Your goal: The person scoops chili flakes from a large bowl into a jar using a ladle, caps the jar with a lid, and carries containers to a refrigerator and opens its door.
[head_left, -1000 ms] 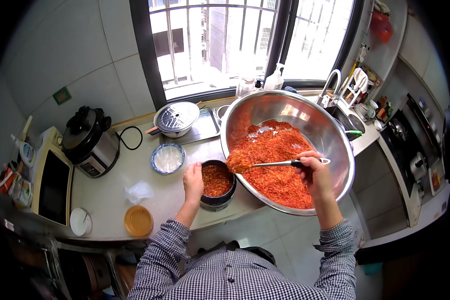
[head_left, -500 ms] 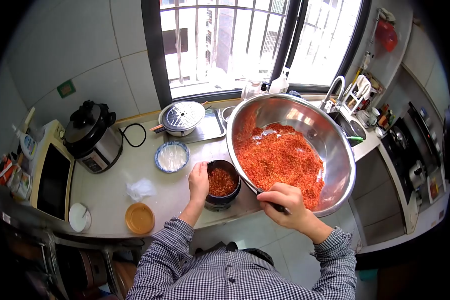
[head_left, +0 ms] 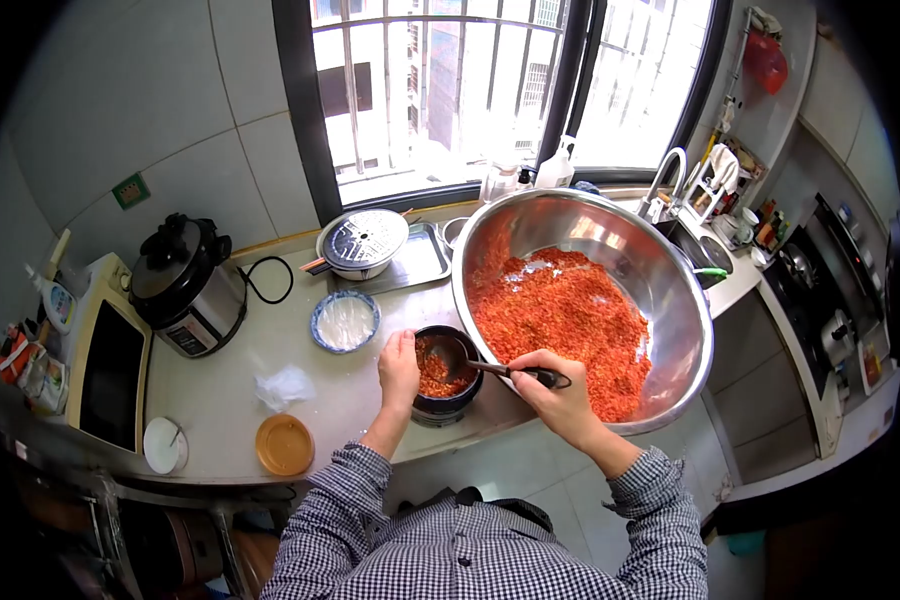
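My left hand point(head_left: 399, 370) is closed on the left side of a dark round jar point(head_left: 440, 406), which stands at the counter's front edge with chopped red chili point(head_left: 436, 378) inside. In my right hand point(head_left: 558, 400) is the black handle of a metal ladle point(head_left: 450, 357). The ladle's bowl is down inside the jar's mouth, its shaft crossing the rim. Right beside the jar, a large steel basin point(head_left: 675, 330) holds a heap of chopped red chili point(head_left: 570, 325). My right hand is in front of the basin's near left rim.
On the counter point(head_left: 220, 400) are a blue-rimmed bowl covered in plastic film point(head_left: 345, 320), a crumpled plastic bag point(head_left: 284, 388), an orange-brown lid point(head_left: 284, 445) and a white cup point(head_left: 165, 445). Further back stand a lidded pot point(head_left: 363, 240) and a pressure cooker point(head_left: 188, 285).
My right hand has shifted slightly left and up, and the ladle's bowl now shows inside the jar. My left hand stays on the jar.
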A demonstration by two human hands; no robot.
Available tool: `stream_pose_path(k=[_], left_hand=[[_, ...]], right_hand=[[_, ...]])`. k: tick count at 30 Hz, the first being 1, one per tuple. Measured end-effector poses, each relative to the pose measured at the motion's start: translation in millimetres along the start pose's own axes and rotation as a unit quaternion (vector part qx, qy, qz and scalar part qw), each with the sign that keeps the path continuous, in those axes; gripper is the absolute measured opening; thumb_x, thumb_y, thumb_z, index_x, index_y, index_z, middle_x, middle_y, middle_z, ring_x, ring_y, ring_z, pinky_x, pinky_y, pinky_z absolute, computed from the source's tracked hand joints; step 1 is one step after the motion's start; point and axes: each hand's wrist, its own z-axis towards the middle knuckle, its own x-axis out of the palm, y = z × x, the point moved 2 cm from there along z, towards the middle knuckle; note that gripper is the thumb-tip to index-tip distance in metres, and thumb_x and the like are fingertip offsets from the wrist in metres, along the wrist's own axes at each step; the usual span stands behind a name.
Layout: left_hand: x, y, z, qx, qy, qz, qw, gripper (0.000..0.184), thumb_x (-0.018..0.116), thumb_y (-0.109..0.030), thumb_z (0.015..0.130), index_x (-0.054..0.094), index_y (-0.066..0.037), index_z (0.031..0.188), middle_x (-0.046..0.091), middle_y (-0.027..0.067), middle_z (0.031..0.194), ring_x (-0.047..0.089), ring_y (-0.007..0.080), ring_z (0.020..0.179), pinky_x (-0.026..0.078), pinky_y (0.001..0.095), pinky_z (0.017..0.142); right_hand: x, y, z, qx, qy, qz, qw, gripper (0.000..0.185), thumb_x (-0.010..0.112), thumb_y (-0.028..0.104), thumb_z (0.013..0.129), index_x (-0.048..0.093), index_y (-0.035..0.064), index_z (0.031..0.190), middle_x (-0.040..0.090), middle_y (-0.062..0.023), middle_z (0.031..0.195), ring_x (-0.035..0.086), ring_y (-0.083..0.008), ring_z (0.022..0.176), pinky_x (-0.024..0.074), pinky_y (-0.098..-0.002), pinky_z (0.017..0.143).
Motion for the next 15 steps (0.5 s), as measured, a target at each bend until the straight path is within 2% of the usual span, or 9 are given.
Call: stream_pose_path(k=[5, 8, 11, 15], left_hand=[[1.8, 1.9, 0.3, -0.003, -0.001, 0.006, 1.000, 0.032, 0.043, -0.028, 0.094, 0.061, -0.001, 0.097, 0.063, 0.0189, 0.081, 0.060, 0.0297, 0.076, 0.045, 0.0355, 0.070], [1.8, 2.0, -0.5, 0.003, -0.003, -0.006, 1.000, 0.032, 0.043, -0.027, 0.094, 0.061, -0.001, 0.097, 0.063, 0.0189, 0.081, 0.060, 0.0302, 0.075, 0.045, 0.0357, 0.070], [1.2, 0.6, 0.4, 0.012, -0.001, -0.003, 1.000, 0.032, 0.044, -0.027, 0.094, 0.061, -0.001, 0.097, 0.063, 0.0188, 0.081, 0.060, 0.0303, 0.075, 0.045, 0.0358, 0.070], [0.1, -1.4, 1.0, 0.003, 0.004, -0.011, 1.000, 0.032, 0.044, -0.027, 0.094, 0.061, 0.000, 0.097, 0.063, 0.0184, 0.081, 0.060, 0.0295, 0.075, 0.045, 0.0356, 0.070]], right_hand=[[-2.4, -4.1, 2.2, 0.033, -0.001, -0.001, 0.999, 0.011, 0.061, 0.007, 0.078, 0.063, -0.0016, 0.085, 0.057, -0.0010, 0.063, 0.050, -0.0040, 0.058, 0.0391, -0.0209, 0.051], [-3.4, -22.1, 17.4, 0.059, -0.018, 0.019, 0.998, 0.012, 0.060, 0.009, 0.076, 0.064, -0.0013, 0.082, 0.058, -0.0028, 0.063, 0.051, -0.0058, 0.058, 0.0404, -0.0224, 0.052], [-0.7, -9.1, 25.9, 0.050, 0.000, -0.003, 0.999, 0.012, 0.060, 0.009, 0.075, 0.064, -0.0007, 0.081, 0.060, -0.0049, 0.064, 0.053, -0.0079, 0.058, 0.0417, -0.0236, 0.052], [1.0, 21.0, 17.9, -0.104, 0.049, -0.079, 0.990, 0.011, 0.061, 0.009, 0.075, 0.064, 0.0012, 0.083, 0.062, -0.0098, 0.069, 0.058, -0.0147, 0.057, 0.0460, -0.0265, 0.054]])
